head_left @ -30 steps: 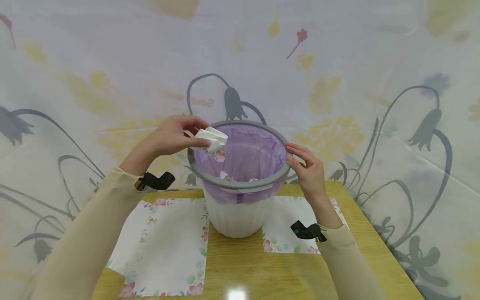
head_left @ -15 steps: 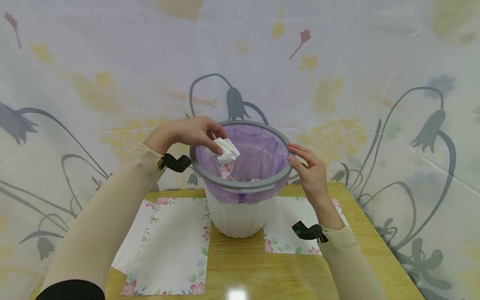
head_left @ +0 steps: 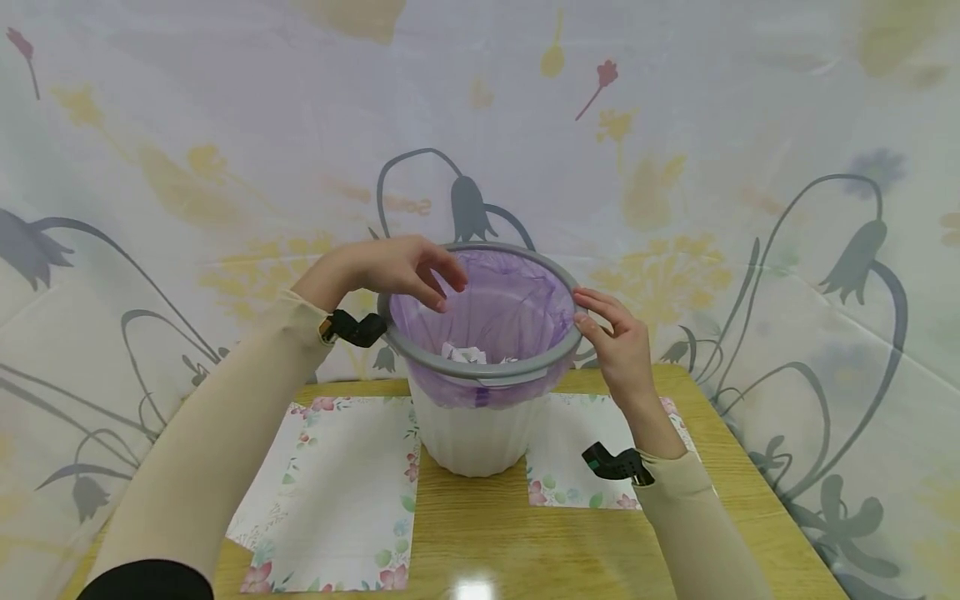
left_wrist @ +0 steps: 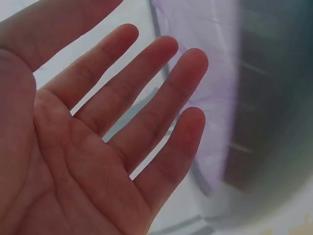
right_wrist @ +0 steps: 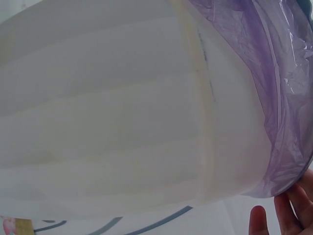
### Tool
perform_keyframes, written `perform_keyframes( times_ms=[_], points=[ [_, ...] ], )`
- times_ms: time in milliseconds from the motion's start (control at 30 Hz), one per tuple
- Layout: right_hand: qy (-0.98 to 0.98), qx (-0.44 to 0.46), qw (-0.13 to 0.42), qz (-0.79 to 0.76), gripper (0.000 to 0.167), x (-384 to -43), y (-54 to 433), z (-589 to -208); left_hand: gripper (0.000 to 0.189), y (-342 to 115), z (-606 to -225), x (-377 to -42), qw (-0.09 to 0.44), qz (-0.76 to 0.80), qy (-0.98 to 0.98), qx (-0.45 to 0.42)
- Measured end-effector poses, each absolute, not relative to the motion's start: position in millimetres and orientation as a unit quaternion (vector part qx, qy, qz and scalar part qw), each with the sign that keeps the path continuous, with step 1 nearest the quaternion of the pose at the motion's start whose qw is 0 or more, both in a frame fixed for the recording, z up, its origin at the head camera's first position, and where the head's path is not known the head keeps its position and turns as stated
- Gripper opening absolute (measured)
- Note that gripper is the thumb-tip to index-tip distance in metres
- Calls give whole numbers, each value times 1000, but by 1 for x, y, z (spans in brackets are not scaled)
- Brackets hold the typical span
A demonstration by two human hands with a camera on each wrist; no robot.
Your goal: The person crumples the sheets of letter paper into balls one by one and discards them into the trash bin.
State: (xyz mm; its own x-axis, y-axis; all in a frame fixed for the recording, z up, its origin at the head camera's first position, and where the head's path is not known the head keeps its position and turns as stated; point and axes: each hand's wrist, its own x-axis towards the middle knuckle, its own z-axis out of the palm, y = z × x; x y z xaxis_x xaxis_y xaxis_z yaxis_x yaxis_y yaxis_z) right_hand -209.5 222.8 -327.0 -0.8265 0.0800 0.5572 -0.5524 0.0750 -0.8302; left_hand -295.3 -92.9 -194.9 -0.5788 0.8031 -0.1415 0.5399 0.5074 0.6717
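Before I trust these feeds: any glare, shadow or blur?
Head view: a glare spot on the table, at the bottom edge; left wrist view: the left hand looks shadowed, and the picture's right side falls into dark blur; right wrist view: dim, with small highlights on the purple bag.

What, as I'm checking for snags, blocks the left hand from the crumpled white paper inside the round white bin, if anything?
Nothing visible. The left hand hangs over the round grey rim, with open space down to the crumpled white paper.
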Motion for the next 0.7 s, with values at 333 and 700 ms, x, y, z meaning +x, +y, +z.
perform_keyframes(
  times_ms=[333,700],
  points=[
    [-683,169,239,669,31,-209,225,-328,44,-128,-206,-286,201,389,814,383],
    [-679,171,242,672,31,-209,226,-329,39,-178,-230,-274,147,479,775,385]
  ],
)
